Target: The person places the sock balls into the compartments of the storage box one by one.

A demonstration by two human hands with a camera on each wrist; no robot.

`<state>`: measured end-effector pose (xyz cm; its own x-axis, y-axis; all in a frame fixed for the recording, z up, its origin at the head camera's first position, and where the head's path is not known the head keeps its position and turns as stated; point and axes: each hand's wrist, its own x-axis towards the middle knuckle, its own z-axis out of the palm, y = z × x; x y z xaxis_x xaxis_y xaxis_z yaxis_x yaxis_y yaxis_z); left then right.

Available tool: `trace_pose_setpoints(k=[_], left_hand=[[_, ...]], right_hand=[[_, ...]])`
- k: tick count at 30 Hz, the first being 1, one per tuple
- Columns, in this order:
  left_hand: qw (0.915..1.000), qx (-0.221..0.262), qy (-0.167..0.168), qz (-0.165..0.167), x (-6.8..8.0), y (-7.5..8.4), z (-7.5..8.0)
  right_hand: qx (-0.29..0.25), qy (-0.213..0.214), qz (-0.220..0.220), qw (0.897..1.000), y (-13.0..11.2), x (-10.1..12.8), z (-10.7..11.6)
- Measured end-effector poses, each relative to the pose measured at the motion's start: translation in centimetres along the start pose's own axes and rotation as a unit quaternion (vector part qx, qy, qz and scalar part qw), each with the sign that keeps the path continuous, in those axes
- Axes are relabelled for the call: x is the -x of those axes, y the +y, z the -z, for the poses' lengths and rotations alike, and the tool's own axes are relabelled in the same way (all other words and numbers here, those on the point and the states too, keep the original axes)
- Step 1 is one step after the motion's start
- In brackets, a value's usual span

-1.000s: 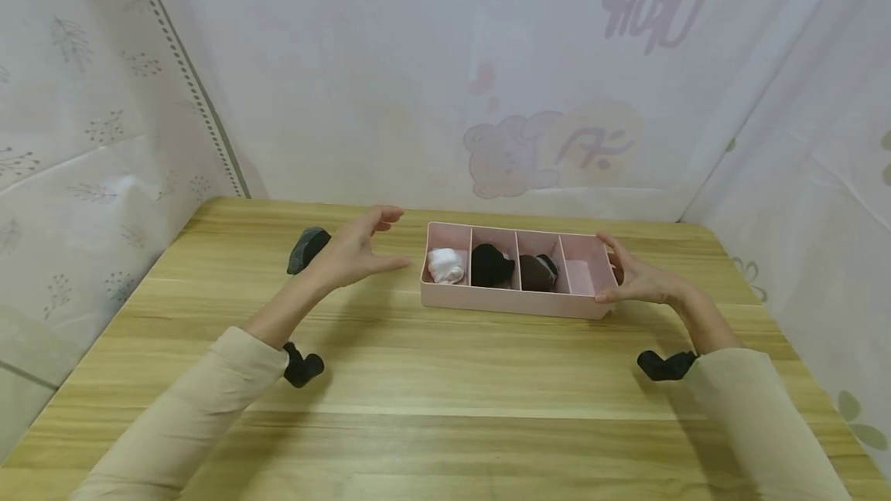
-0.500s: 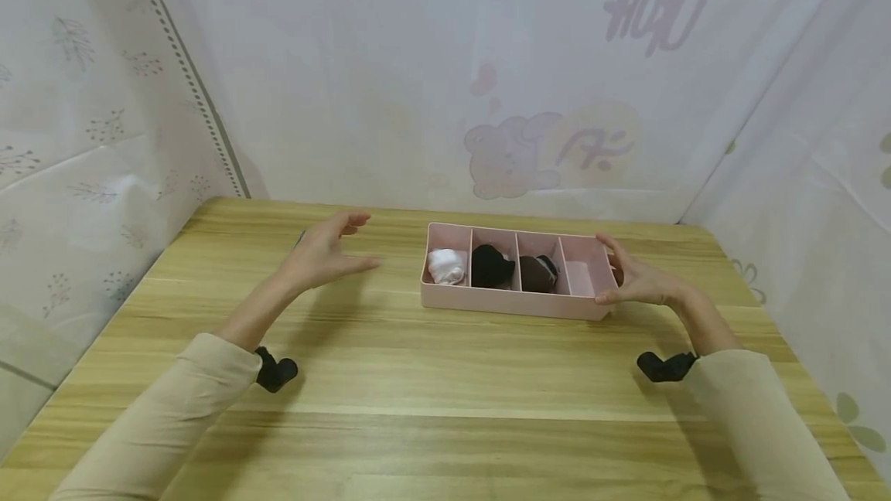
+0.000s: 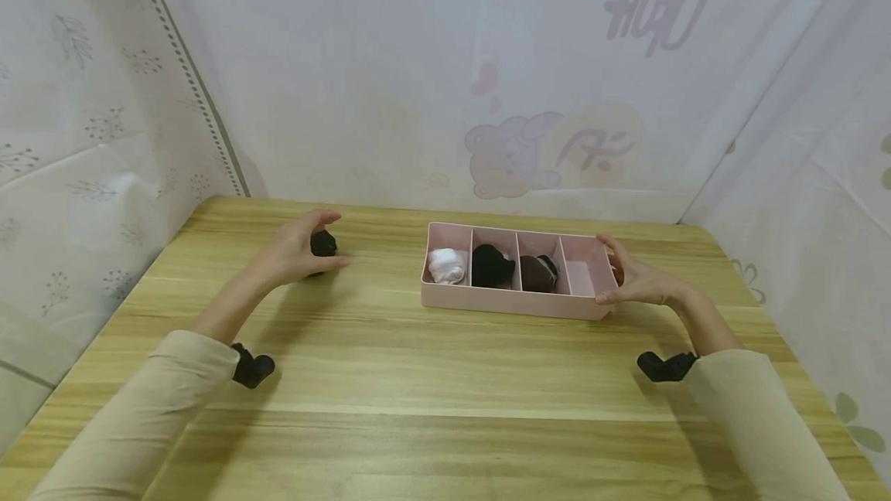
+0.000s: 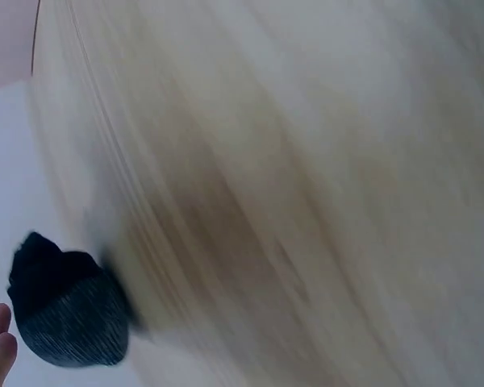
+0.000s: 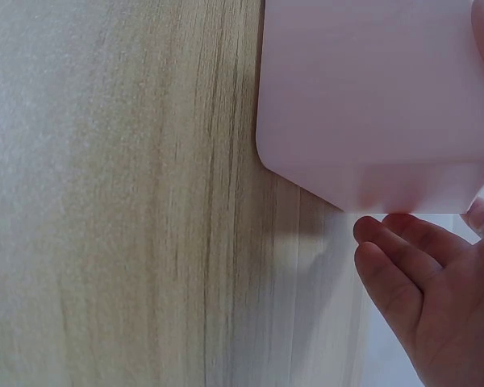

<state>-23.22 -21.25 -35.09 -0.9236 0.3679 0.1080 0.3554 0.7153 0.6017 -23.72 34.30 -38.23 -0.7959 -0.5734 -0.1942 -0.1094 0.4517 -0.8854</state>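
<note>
Left hand [image 3: 295,252] cupped around dark rolled sock [image 3: 323,243] on worktop [image 3: 445,377], grip unclear; right hand [image 3: 636,278] relaxed, touching right end of pink tray [image 3: 511,301].

Divided tray [image 3: 518,302] on the table [image 3: 431,385], right of centre and towards the far edge, four compartments in a row: one rolled sock [image 3: 446,265] in the leftmost, one rolled sock [image 3: 491,266] in the second, one rolled sock [image 3: 538,273] in the third. Loose sock bundle [image 3: 323,243] on the table, well left of the tray towards the far left corner, with the left hand [image 3: 295,253] on its near-left side. Right hand [image 3: 636,278] at the tray's right end, touching the end wall.
</note>
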Motion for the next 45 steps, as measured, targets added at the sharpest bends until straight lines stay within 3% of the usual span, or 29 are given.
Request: trace_pose_setpoints(k=[8,18,45], left_hand=[[0.999,-0.032,-0.026,0.018,0.1,-1.7,0.8],[0.9979,-0.044,-0.044,0.021,0.4,-3.3,0.7],[0.994,-0.068,-0.071,0.048,-0.6,-4.1,0.4]], right_hand=[[-0.001,-0.005,0.002,1.0,0.0,0.1,0.1],[-0.006,-0.002,-0.002,1.0,0.0,0.0,0.0],[-0.004,0.0,-0.007,1.0,-0.2,-0.1,0.1]])
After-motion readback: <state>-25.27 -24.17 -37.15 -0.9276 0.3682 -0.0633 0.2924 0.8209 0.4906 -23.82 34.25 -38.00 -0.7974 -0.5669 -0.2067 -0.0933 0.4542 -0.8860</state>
